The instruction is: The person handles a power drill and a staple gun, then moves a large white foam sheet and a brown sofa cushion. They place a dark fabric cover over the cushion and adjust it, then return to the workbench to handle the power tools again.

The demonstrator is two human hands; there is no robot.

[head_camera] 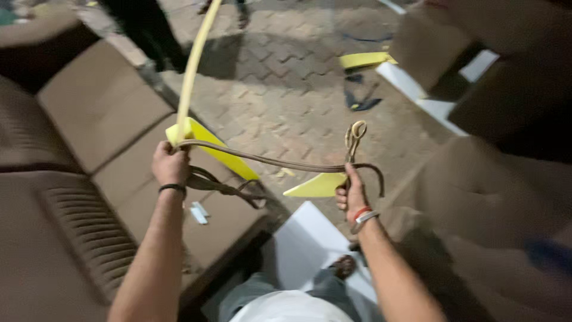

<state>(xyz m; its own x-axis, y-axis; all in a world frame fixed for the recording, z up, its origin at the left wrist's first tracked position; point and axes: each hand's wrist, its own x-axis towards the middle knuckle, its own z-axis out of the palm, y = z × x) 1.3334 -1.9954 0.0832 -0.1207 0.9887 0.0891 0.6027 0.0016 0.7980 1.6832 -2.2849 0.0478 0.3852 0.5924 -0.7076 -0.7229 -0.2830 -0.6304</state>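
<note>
The left hand [170, 165] is shut tight around a brown strap [268, 161] and a bent yellow foam strip [192, 71] — both are pinched in its fist above the front edge of a brown sofa cushion [101, 101]. The strap runs across to the right hand [353, 194]. That hand grips a pair of scissors [354, 138], points hidden, handles up, with a yellow foam piece [316, 186] just beside it — all above the brick floor [286, 89].
</note>
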